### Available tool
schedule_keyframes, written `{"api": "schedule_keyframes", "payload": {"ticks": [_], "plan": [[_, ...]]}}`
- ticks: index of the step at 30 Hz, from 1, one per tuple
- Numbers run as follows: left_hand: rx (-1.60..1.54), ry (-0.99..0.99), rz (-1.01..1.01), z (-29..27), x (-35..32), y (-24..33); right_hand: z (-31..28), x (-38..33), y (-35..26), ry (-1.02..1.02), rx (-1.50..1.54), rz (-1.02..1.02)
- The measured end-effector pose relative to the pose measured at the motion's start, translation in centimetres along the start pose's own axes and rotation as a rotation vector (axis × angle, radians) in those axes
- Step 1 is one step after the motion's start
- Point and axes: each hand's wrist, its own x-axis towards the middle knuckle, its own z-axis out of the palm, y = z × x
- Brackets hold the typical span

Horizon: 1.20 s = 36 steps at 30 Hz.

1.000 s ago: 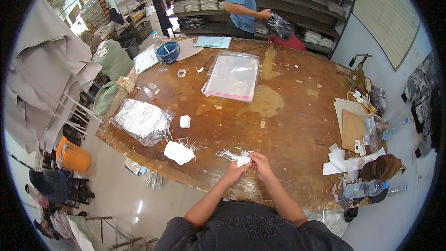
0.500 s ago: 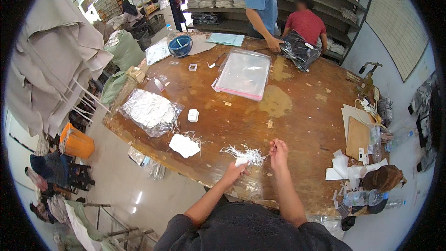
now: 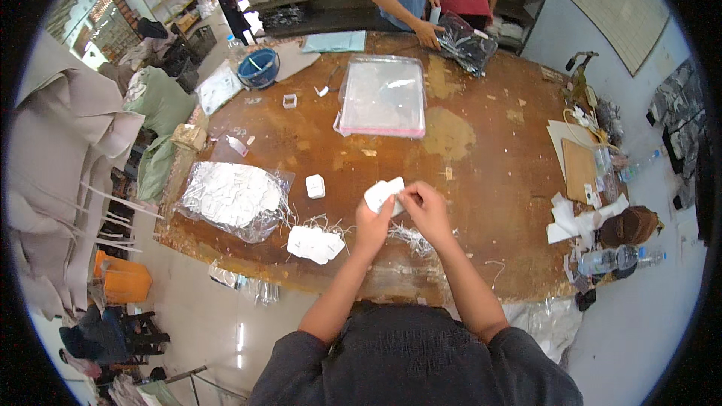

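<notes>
A white rounded tag [image 3: 383,192], perhaps several in a small stack, is pinched by my left hand [image 3: 373,224] above the wooden table. At its right edge, the fingers of my right hand [image 3: 426,215] are pressed together; anything thin between them is too small to see. Under my hands lies a tangle of white strings [image 3: 412,238], partly covered by my right wrist. To the left, a pile of white tags with strings [image 3: 316,244] rests near the table edge. Beyond it sits a small white stack of rounded cards [image 3: 315,186].
A clear plastic bag of white tags [image 3: 235,194] lies at the left. Clear plastic sleeves [image 3: 382,98] and a blue bucket [image 3: 258,69] are farther back. Two people handle a black plastic package [image 3: 468,43] across the table. Bottles [image 3: 602,261] and paper scraps line the right side.
My hands have come together and risen away from the string tangle, with the white tag in the left. The person in red, crouching before, now stands. My view has shifted.
</notes>
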Motion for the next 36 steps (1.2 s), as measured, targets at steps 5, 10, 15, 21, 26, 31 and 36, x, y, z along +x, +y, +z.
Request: {"api": "schedule_keyframes", "payload": {"ticks": [5, 10, 15, 21, 26, 31, 36], "plan": [[0.053, 0.051, 0.064, -1.8, 0.9, 2.8, 2.5, 1.7, -2.8, 0.062, -0.063, -0.166], [0.025, 0.125, 0.062, -1.2, 0.4, 3.6, 3.4, 2.0, -3.4, 0.095, -0.203, -0.339], [0.056, 0.139, 0.128, -0.7, -0.6, 4.0, 2.8, 1.7, -3.1, 0.092, -0.175, -0.302], [0.258, 0.116, 0.235, -0.6, -1.4, 4.3, 2.2, 1.8, -2.3, -0.012, -0.129, -0.356], [1.020, 0.063, 0.840, -2.9, 0.0, 4.0, 1.2, 1.1, -0.6, -0.236, 0.605, 0.273], [1.215, -0.048, 0.900, -3.1, -1.6, 1.0, 2.7, -0.6, 1.3, -0.142, 0.554, 0.493], [1.157, -0.015, 0.821, -3.6, -2.4, -0.6, 2.5, -1.8, 2.5, -0.171, 0.648, 0.531]]}}
